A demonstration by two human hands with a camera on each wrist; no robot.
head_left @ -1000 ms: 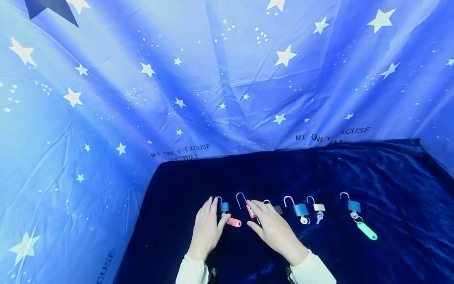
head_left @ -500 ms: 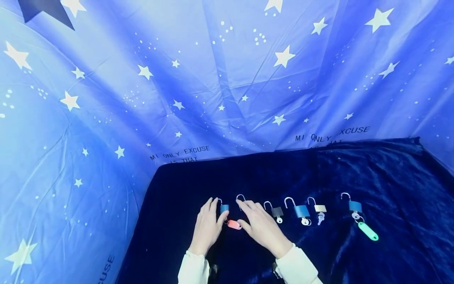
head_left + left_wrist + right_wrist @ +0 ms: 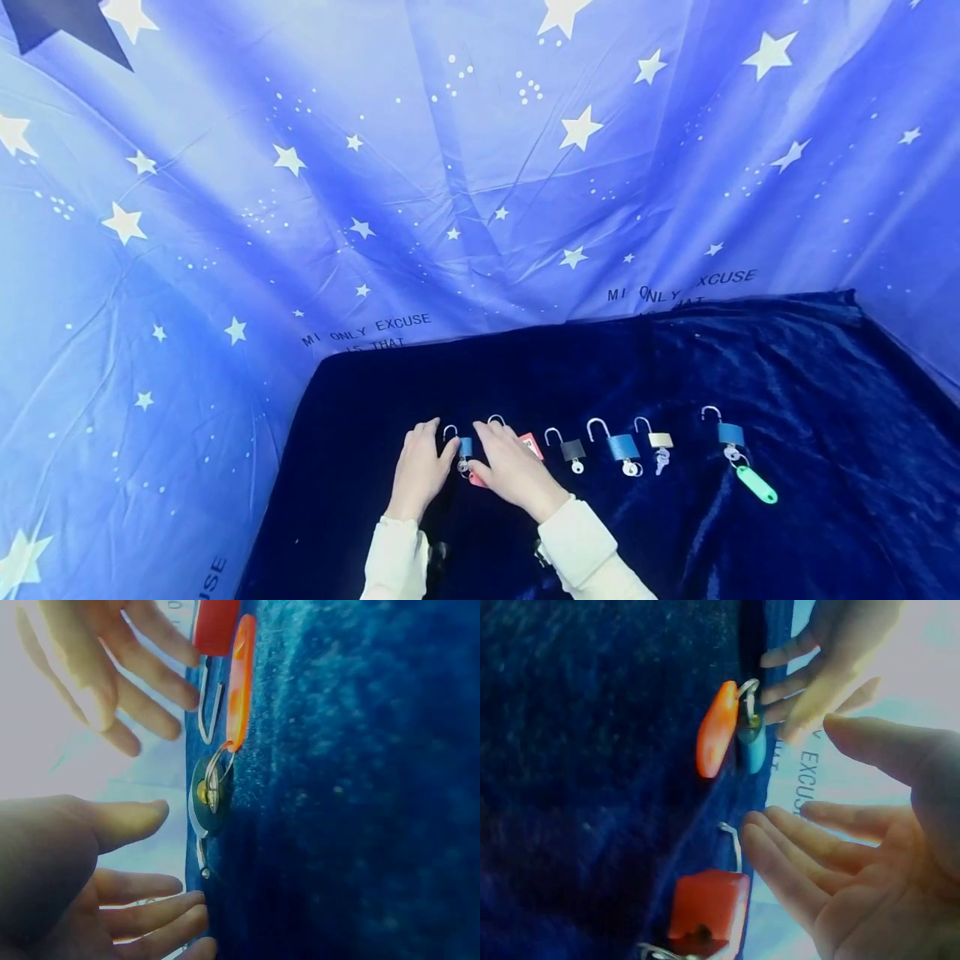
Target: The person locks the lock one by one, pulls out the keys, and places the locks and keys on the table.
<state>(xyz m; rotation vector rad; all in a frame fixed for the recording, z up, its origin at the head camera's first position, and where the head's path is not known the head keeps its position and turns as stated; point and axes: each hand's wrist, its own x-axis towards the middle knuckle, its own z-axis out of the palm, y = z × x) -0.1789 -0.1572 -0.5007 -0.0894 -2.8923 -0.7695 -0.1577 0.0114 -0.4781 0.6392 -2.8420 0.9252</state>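
Between my two hands in the head view lies a small blue padlock (image 3: 466,447) with its shackle swung out and a key in it. A red-orange key tag (image 3: 238,690) hangs on its key ring. My left hand (image 3: 422,468) hovers at the padlock's left side, fingers extended and thumb toward it. On the other side is my right hand (image 3: 522,477), fingers spread and nothing gripped. It partly hides the key tag and a red padlock (image 3: 532,445), whose shackle (image 3: 733,844) is also unlatched. Both wrist views show gaps between the fingers and the blue padlock.
To the right, in a row, lie a black padlock (image 3: 573,451), a larger blue padlock (image 3: 622,447), a brass padlock (image 3: 661,440) and another blue one (image 3: 731,435) with a green tag (image 3: 757,485). Dark blue plush cloth (image 3: 637,542) covers the table; a starry curtain (image 3: 450,192) stands behind.
My right hand has shifted left, off the red padlock toward the small blue one, uncovering the black padlock. My left hand stays beside the small blue padlock. The head view has turned slightly.
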